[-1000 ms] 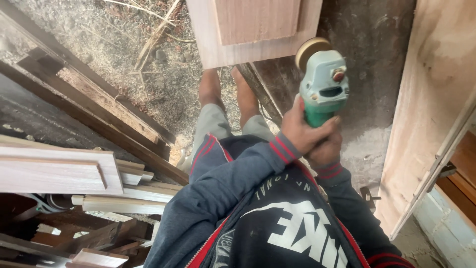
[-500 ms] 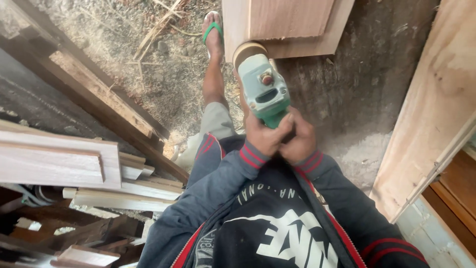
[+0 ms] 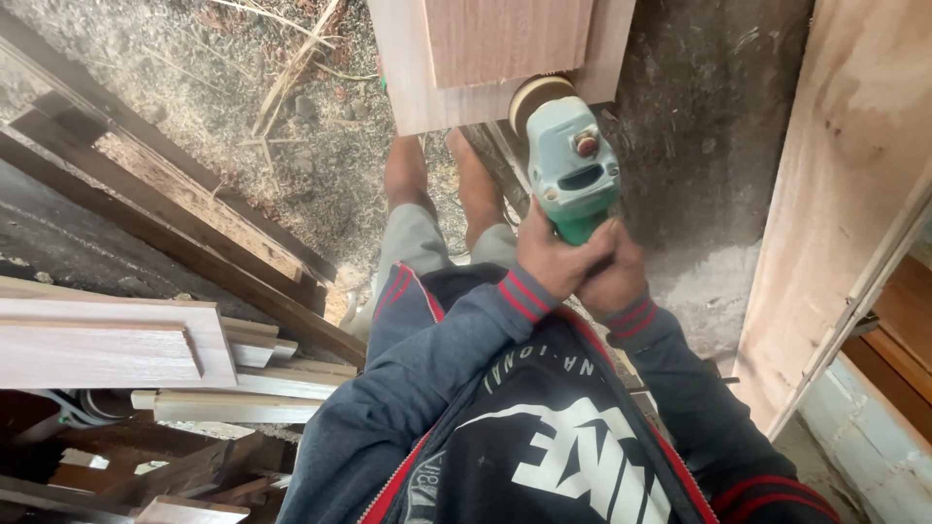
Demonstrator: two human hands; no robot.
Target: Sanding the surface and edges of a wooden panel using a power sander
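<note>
Head view: the left hand (image 3: 555, 260) and right hand (image 3: 610, 277) are clasping the green handle of a pale green angle sander (image 3: 571, 167), which is swinging back rightwards from a half-second ago, its tan round disc (image 3: 540, 93) now meeting the raised-panel wooden door (image 3: 500, 53) beyond bare feet.

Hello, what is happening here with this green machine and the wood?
A person stands over a wooden panel and grips a green power sander with both hands: the left hand and the right hand are clasped together around its handle. The round sanding disc sits at the lower edge of the panel. Stacked wooden boards lie to the left, and a large plywood sheet leans on the right.
</note>
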